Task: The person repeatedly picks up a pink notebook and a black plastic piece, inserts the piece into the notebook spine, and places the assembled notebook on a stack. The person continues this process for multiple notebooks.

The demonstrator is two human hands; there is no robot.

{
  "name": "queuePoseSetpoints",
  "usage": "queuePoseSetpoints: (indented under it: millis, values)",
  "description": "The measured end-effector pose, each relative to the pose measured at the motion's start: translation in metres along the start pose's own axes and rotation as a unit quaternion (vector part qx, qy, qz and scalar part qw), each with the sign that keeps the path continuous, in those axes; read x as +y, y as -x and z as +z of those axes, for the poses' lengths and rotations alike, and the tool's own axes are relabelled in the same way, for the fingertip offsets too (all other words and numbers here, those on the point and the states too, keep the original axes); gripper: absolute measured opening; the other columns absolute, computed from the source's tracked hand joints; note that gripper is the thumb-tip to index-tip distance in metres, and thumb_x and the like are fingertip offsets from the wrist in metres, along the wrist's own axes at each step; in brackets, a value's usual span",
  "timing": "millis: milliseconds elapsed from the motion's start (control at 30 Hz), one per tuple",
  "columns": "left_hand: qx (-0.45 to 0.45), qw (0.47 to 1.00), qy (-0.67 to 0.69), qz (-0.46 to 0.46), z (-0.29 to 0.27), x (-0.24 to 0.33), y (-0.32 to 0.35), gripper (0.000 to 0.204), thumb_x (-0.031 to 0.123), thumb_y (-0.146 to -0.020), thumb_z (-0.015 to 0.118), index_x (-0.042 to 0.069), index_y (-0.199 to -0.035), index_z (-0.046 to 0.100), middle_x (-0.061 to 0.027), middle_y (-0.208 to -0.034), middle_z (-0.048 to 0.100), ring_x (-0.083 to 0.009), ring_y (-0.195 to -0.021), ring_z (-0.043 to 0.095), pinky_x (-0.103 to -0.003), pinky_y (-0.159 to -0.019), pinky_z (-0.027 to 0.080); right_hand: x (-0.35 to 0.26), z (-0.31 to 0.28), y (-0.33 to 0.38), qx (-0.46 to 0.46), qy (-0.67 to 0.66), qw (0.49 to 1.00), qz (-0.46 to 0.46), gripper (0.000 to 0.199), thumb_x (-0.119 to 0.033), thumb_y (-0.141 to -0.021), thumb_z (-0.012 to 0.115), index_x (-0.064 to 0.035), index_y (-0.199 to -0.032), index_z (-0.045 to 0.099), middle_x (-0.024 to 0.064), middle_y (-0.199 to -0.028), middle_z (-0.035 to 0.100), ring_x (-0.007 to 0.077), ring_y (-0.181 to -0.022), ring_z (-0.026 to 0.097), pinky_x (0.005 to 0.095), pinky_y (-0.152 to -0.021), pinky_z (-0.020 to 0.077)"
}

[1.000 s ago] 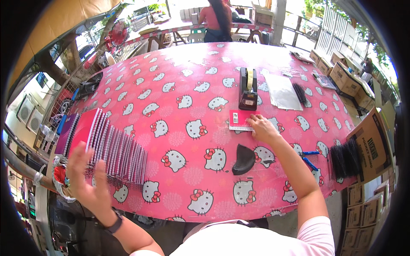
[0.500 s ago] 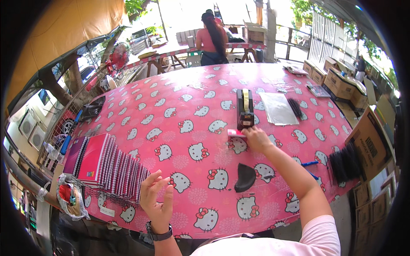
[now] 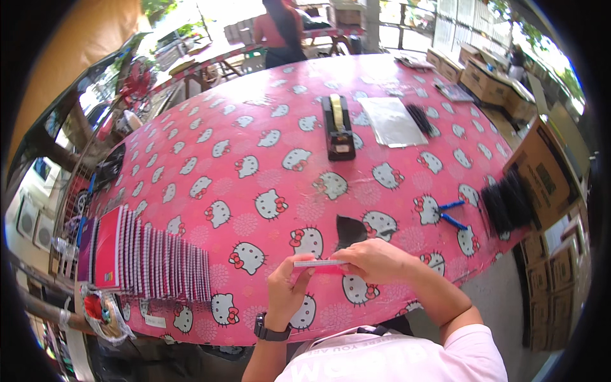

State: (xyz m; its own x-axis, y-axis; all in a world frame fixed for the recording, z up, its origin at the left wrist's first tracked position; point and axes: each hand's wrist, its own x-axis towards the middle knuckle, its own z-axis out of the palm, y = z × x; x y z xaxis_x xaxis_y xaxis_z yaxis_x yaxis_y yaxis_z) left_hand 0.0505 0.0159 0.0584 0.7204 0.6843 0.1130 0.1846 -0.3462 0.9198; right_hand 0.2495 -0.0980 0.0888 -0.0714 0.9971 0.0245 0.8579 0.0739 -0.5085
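Between my two hands, just above the near middle of the table, is a thin pink notebook [image 3: 328,268] with its pale edge facing up. My left hand [image 3: 287,286] grips its left end, thumb in front. My right hand [image 3: 375,260] closes on its right end. Just beyond the right hand lies a dark, flat curved piece [image 3: 350,229], partly hidden by the fingers. A black tape dispenser [image 3: 340,148] with a yellowish roll stands farther back. To my left, red spiral notebooks [image 3: 159,261] stand in a long, tightly packed row.
Blue-handled pliers [image 3: 453,221] lie right of my hands, near a thick black bundle [image 3: 507,204]. Clear plastic sheets [image 3: 391,124] and thin black strips [image 3: 419,120] lie beyond. Cardboard boxes [image 3: 544,172] line the right side. Another person [image 3: 280,32] is at a far table.
My right hand has come back from beside the tape dispenser, bringing the pink notebook toward me. My left hand, empty before, now grips its other end. The view has tilted down.
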Motion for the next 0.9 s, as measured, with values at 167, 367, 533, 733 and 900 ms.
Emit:
queuePoseSetpoints:
  millis: [167, 367, 533, 733, 900]
  values:
    - [0.004, 0.991, 0.126, -0.038, 0.026, -0.064, 0.027, 0.029, 0.007, -0.088, 0.066, 0.003, -0.115, 0.057, -0.0040, -0.098, 0.062, -0.0130, -0.090, 0.059, -0.023, -0.072, 0.046, 0.005, 0.066, 0.024, 0.258, -0.391, 0.880, 0.082, 0.020, -0.009, -0.089, 0.063, -0.0043, -0.108, 0.062, 0.0083, -0.085, 0.065, 0.0164, -0.083, 0.065, 0.0312, -0.072, 0.0516]
    - [0.234, 0.951, -0.103, 0.174, 0.055, -0.014, 0.023, 0.033, 0.002, -0.086, 0.061, 0.005, -0.119, 0.058, -0.0075, -0.106, 0.065, -0.0174, -0.092, 0.061, -0.035, -0.091, 0.041, -0.012, 0.091, 0.011, 0.361, -0.427, 0.824, 0.092, 0.022, -0.006, -0.090, 0.061, -0.0041, -0.112, 0.059, 0.0062, -0.089, 0.064, 0.0135, -0.085, 0.061, 0.0282, -0.075, 0.0499]
    - [0.064, 0.930, -0.266, 0.245, 0.056, -0.012, 0.023, 0.037, -0.006, -0.074, 0.061, 0.011, -0.105, 0.070, -0.0012, -0.098, 0.069, -0.0149, -0.088, 0.063, -0.039, -0.099, 0.031, 0.016, 0.074, 0.026, 0.370, -0.359, 0.852, 0.094, 0.013, -0.012, -0.089, 0.063, -0.0043, -0.099, 0.066, 0.0089, -0.084, 0.064, 0.0160, -0.075, 0.062, 0.0307, -0.067, 0.0501]
    - [0.038, 0.929, -0.260, 0.262, 0.052, -0.002, 0.016, 0.037, -0.007, -0.074, 0.061, 0.013, -0.104, 0.070, -0.0009, -0.094, 0.068, -0.0158, -0.086, 0.062, -0.038, -0.096, 0.033, 0.204, -0.030, 0.177, 0.532, 0.268, 0.712, 0.371, 0.015, -0.013, -0.087, 0.061, -0.0056, -0.098, 0.065, 0.0138, -0.090, 0.064, 0.0287, -0.087, 0.060, 0.0381, -0.073, 0.0494]
    - [0.044, 0.944, -0.225, 0.238, 0.056, 0.005, 0.010, 0.036, -0.009, -0.076, 0.059, 0.010, -0.105, 0.067, -0.0058, -0.091, 0.066, -0.0227, -0.087, 0.061, -0.038, -0.087, 0.039, 0.261, -0.028, 0.220, 0.403, 0.298, 0.704, 0.503, 0.012, -0.013, -0.086, 0.061, -0.0061, -0.096, 0.061, 0.0129, -0.097, 0.061, 0.0330, -0.095, 0.057, 0.0431, -0.084, 0.0461]
